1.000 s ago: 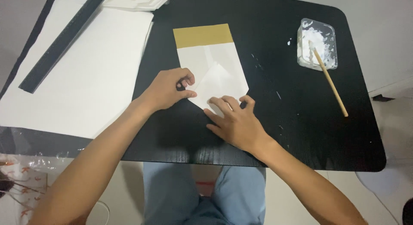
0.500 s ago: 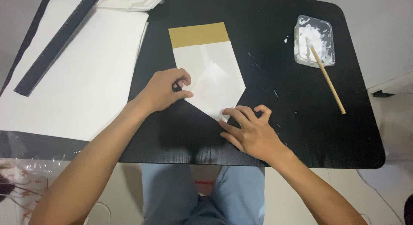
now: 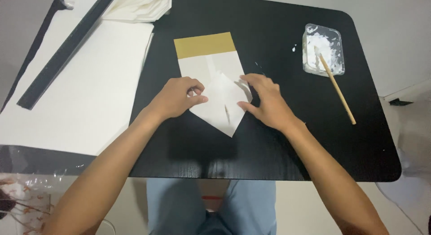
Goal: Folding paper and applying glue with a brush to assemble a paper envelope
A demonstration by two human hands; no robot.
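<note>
From the head camera, looking straight down, a folded paper piece [image 3: 215, 89] is lying flat near the middle of a black table [image 3: 278, 145]. The paper is white over most of its length, with a tan band across the end farthest from the person, and its near end is folded into a point. Creases and overlapping flaps are showing across the white part, and a short dark mark is sitting just above the point.

The left hand [image 3: 177, 98] is pressing down on the left edge of the paper, fingers curled, with the thumb stretched out across the white surface; it is gripping nothing. The right hand [image 3: 265, 102] is resting on the right edge of the paper, fingers spread and flat, palm down, also gripping nothing. Both hands are touching the paper, one on each side of the folded point.

To the left of the paper a large white sheet [image 3: 76, 91] is covering that side of the table, and a long black ruler [image 3: 63, 53] is lying slanted across it. To the right of the paper, well apart, a clear tub of white paste [image 3: 323, 48] is standing, with a wooden stick [image 3: 336, 89] leaning out of it onto the table.
</note>
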